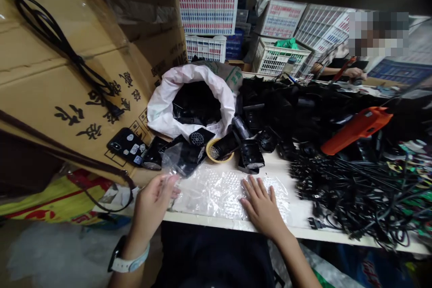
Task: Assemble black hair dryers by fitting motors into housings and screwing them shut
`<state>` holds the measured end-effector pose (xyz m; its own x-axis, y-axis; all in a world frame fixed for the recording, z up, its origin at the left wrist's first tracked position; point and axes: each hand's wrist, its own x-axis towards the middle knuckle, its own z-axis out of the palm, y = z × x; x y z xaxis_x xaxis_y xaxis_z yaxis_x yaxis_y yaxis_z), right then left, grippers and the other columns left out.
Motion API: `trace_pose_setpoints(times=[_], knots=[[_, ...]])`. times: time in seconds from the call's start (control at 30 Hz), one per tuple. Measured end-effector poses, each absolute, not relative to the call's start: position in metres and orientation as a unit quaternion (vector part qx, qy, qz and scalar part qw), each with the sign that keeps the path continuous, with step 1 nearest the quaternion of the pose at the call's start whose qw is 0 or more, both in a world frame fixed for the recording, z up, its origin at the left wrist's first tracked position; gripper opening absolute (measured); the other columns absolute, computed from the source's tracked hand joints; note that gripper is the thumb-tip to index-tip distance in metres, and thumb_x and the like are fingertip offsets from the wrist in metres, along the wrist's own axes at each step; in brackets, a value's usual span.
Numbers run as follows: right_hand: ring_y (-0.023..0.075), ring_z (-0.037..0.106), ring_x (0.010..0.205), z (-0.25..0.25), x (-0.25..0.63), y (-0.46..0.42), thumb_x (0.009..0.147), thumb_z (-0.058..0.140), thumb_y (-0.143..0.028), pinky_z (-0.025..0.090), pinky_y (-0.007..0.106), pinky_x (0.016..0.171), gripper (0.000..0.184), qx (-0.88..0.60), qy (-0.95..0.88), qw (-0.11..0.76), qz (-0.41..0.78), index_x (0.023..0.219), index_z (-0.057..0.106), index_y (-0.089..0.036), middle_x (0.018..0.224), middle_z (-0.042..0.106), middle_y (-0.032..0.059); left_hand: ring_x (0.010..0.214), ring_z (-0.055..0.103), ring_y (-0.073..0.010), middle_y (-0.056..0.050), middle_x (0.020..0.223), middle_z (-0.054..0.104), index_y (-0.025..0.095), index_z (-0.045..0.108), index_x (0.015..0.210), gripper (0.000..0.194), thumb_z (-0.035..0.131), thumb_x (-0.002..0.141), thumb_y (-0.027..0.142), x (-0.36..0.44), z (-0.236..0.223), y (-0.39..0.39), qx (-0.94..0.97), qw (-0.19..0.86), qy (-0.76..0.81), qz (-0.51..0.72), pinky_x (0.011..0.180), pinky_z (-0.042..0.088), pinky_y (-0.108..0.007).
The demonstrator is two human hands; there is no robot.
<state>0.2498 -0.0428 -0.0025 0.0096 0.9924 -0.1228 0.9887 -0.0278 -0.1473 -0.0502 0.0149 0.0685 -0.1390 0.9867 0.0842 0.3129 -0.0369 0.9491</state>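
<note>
A clear plastic bubble-wrap bag (216, 191) lies flat along the front of the white table. My left hand (155, 198) is closed on its left end, where a raised flap of clear film stands up between thumb and fingers. Resting flat on the right part of the bag is my right hand (262, 204), fingers spread, palm down. Just behind the bag are several black plastic housings (251, 155) and a small yellow bowl (221, 158) of small metal parts, with a black piece leaning over it.
A white sack (157, 110) full of black parts stands behind. On the right lie an orange power tool (357, 130) and a heap of black cables (337, 189). Cardboard boxes (77, 99) and a phone (126, 146) are at left. Another person's hand (354, 73) shows beyond the table, near stacked crates (283, 54).
</note>
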Motion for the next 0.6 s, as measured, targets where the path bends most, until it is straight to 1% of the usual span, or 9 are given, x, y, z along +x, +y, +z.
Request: trace_pose_setpoints(times=[0.2,0.3,0.37,0.4,0.43,0.5,0.53,0.57,0.6], knots=[[0.0349,0.023,0.148,-0.017,0.267,-0.047,0.098,0.039,-0.045,0.02,0.067,0.114,0.055,-0.705,-0.701,0.068,0.081,0.15,0.038,-0.026,0.159,0.029,0.0059,0.061,0.068,-0.0162,-0.006,0.095,0.073,0.018,0.067,0.088,0.032,0.074,0.076,0.048,-0.069,0.1,0.011,0.466,0.323,0.533,0.628,0.057,0.06,-0.028],[0.0404,0.031,0.143,-0.01,0.262,-0.051,0.096,0.041,-0.047,0.016,0.071,0.113,0.053,-0.699,-0.687,0.175,0.088,0.139,0.053,-0.018,0.15,0.045,0.0155,0.083,0.072,-0.0228,-0.003,0.097,0.074,0.019,0.059,0.073,0.034,0.073,0.077,0.05,-0.072,0.126,0.006,0.403,0.388,0.402,0.725,0.072,0.063,-0.036],[0.0382,0.036,0.141,0.002,0.243,-0.055,0.095,0.045,-0.051,0.017,0.066,0.116,0.054,-0.666,-0.67,0.286,0.159,0.135,0.055,-0.017,0.144,0.051,0.0182,0.099,0.07,-0.0281,-0.001,0.096,0.073,0.019,0.048,0.061,0.047,0.062,0.083,0.058,-0.066,0.139,0.0,0.359,0.482,0.31,0.737,0.084,0.061,-0.049],[0.0352,0.038,0.14,0.009,0.229,-0.058,0.094,0.048,-0.054,0.02,0.061,0.117,0.056,-0.631,-0.656,0.342,0.233,0.138,0.051,-0.019,0.144,0.05,0.0173,0.099,0.07,-0.0281,0.0,0.092,0.072,0.019,0.046,0.059,0.05,0.055,0.088,0.059,-0.06,0.142,-0.004,0.341,0.527,0.276,0.728,0.087,0.059,-0.054],[0.0324,0.04,0.139,0.016,0.212,-0.06,0.093,0.05,-0.056,0.026,0.057,0.116,0.061,-0.584,-0.632,0.388,0.331,0.143,0.043,-0.023,0.147,0.048,0.0157,0.09,0.072,-0.0252,0.001,0.084,0.071,0.019,0.049,0.061,0.049,0.049,0.092,0.057,-0.052,0.141,-0.008,0.338,0.56,0.253,0.713,0.087,0.059,-0.055],[0.031,0.052,0.13,0.027,0.174,-0.062,0.089,0.05,-0.067,0.044,0.053,0.105,0.075,-0.439,-0.551,0.432,0.562,0.15,0.028,-0.029,0.147,0.047,0.0156,0.067,0.07,-0.016,0.003,0.069,0.065,0.021,0.059,0.074,0.034,0.045,0.098,0.04,-0.036,0.131,-0.017,0.379,0.587,0.253,0.669,0.087,0.059,-0.048],[0.0316,0.061,0.118,0.031,0.157,-0.062,0.086,0.05,-0.072,0.052,0.05,0.093,0.081,-0.362,-0.495,0.425,0.666,0.15,0.027,-0.029,0.142,0.052,0.017,0.062,0.068,-0.0141,0.003,0.072,0.066,0.024,0.062,0.089,0.023,0.044,0.099,0.035,-0.03,0.123,-0.021,0.438,0.563,0.283,0.641,0.087,0.059,-0.046],[0.0312,0.068,0.104,0.035,0.141,-0.061,0.083,0.053,-0.074,0.056,0.047,0.082,0.083,-0.297,-0.44,0.404,0.745,0.148,0.032,-0.027,0.133,0.058,0.0181,0.065,0.068,-0.0135,0.004,0.079,0.068,0.032,0.055,0.118,0.023,0.044,0.099,0.026,-0.025,0.115,-0.025,0.49,0.493,0.344,0.631,0.087,0.059,-0.045],[0.0297,0.072,0.09,0.039,0.129,-0.059,0.081,0.059,-0.071,0.058,0.044,0.073,0.08,-0.258,-0.391,0.38,0.798,0.142,0.041,-0.023,0.123,0.065,0.0181,0.08,0.07,-0.015,0.001,0.097,0.069,0.038,0.038,0.139,0.046,0.042,0.099,0.017,-0.023,0.107,-0.029,0.555,0.416,0.41,0.593,0.091,0.057,-0.044]])
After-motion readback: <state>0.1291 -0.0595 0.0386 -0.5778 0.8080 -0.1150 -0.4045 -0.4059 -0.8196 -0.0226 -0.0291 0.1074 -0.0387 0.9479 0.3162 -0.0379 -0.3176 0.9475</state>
